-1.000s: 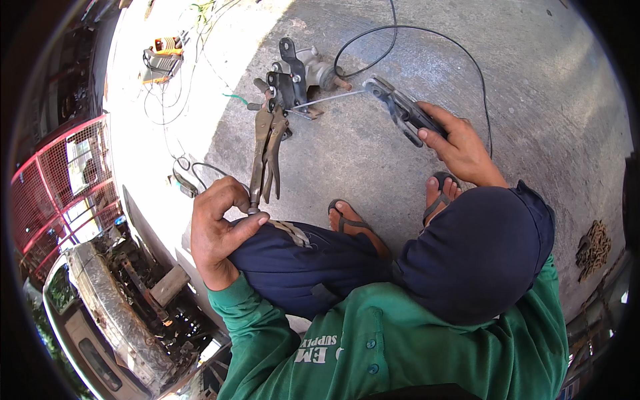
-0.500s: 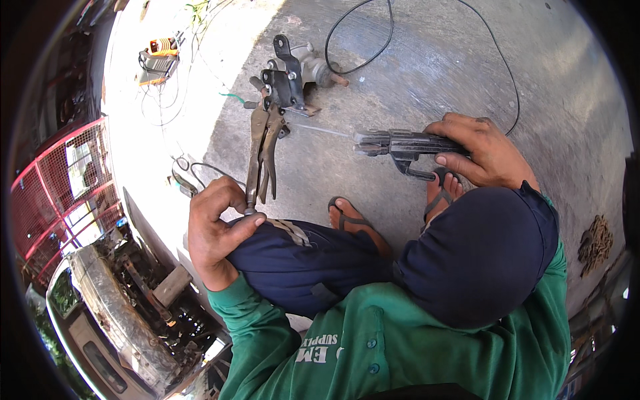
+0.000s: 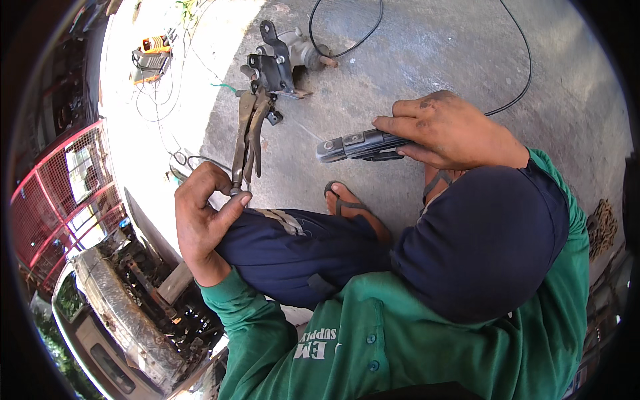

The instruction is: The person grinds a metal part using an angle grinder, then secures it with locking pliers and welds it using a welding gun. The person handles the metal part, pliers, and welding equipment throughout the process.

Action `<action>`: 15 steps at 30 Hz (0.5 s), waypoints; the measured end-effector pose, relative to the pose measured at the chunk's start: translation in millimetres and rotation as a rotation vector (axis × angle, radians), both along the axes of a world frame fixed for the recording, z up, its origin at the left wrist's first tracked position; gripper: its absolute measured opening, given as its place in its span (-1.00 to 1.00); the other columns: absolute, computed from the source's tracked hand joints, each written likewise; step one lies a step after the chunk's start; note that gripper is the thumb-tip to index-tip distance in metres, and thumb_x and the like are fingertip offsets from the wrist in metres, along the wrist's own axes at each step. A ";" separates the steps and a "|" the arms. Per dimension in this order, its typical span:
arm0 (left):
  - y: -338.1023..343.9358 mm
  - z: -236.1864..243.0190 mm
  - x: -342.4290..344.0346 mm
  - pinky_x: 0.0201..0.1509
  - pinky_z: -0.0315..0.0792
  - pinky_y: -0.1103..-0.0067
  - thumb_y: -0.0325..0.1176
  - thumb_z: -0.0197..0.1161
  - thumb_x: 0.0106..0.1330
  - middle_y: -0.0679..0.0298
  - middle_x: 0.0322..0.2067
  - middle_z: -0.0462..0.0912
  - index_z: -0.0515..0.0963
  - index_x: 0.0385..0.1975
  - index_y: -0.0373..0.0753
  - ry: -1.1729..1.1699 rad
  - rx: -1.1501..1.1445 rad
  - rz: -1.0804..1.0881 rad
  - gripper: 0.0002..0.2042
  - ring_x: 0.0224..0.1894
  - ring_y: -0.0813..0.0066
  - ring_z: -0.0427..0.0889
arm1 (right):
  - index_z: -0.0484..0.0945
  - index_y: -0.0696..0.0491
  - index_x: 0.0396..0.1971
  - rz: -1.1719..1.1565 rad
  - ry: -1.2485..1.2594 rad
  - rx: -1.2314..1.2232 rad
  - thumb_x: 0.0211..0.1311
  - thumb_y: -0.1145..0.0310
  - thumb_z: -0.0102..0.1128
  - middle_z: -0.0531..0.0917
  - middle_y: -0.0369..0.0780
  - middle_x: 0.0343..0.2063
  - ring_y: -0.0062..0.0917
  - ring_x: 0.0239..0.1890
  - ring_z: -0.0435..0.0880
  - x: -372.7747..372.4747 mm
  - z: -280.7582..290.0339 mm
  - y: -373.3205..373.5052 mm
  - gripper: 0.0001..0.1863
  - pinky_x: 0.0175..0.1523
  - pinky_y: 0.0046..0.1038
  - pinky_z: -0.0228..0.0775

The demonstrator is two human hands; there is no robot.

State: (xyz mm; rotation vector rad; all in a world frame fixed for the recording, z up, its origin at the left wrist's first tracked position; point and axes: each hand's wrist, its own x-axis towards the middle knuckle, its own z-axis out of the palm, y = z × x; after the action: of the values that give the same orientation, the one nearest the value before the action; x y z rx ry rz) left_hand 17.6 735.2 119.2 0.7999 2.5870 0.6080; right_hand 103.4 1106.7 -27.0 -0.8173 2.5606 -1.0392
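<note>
My left hand (image 3: 203, 210) grips the handle end of a pair of locking pliers (image 3: 244, 140), thumb and fingers closed round it. The jaws of the pliers clamp onto a black metal bracket (image 3: 275, 67) that is joined to a grey cast part (image 3: 305, 52). In my right hand (image 3: 453, 130) is a black welding electrode holder (image 3: 357, 145), its worn grey head pointing left toward the pliers. A thin, pale electrode seems to reach from that head toward the bracket, but it is faint here. A black cable (image 3: 523, 80) runs away from behind my right hand.
Concrete floor (image 3: 427, 47) lies under the work, sunlit at the left. An orange and grey welding machine (image 3: 152, 63) with cables stands at the far left. Beside it are a red mesh frame (image 3: 57, 193) and a stripped vehicle cab (image 3: 110, 313). My sandalled foot (image 3: 353, 207) is close to the pliers.
My right hand has moved left and rolled over, turning the electrode holder so its lever faces away from view. The pliers and bracket appear shifted slightly up and left with the view.
</note>
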 end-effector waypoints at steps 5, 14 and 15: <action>-0.3 -1.6 3.2 -0.27 0.40 0.45 -0.41 0.61 0.00 0.18 -0.48 0.55 0.53 -0.48 -0.37 0.019 0.000 0.008 -0.68 -0.40 0.29 0.55 | 0.53 -0.01 0.25 -0.048 0.072 0.008 0.29 0.28 0.42 0.68 -0.18 -0.12 -0.17 -0.07 0.76 4.3 -8.4 1.4 -0.47 0.08 -0.11 0.61; -4.1 -2.1 5.6 -0.27 0.39 0.47 -0.36 0.64 0.00 0.22 -0.47 0.55 0.53 -0.47 -0.35 0.035 -0.011 0.039 -0.66 -0.39 0.34 0.54 | 0.53 -0.06 0.31 -0.073 0.094 0.021 0.22 0.32 0.46 0.66 -0.25 -0.12 -0.22 -0.13 0.75 5.9 -9.1 0.4 -0.38 0.04 -0.12 0.60; -4.1 -2.1 5.7 -0.27 0.39 0.47 -0.36 0.64 0.00 0.22 -0.47 0.55 0.53 -0.47 -0.35 0.039 -0.009 0.040 -0.66 -0.39 0.34 0.54 | 0.53 -0.06 0.30 -0.074 0.081 0.022 0.22 0.32 0.45 0.66 -0.25 -0.11 -0.22 -0.13 0.75 5.0 -7.2 0.3 -0.39 0.05 -0.12 0.59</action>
State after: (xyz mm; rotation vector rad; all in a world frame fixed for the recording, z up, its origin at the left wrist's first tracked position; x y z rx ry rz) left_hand 23.3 731.1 117.1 0.7659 2.6448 0.5972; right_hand 108.4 1107.0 -34.2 -0.7800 2.6843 -1.0177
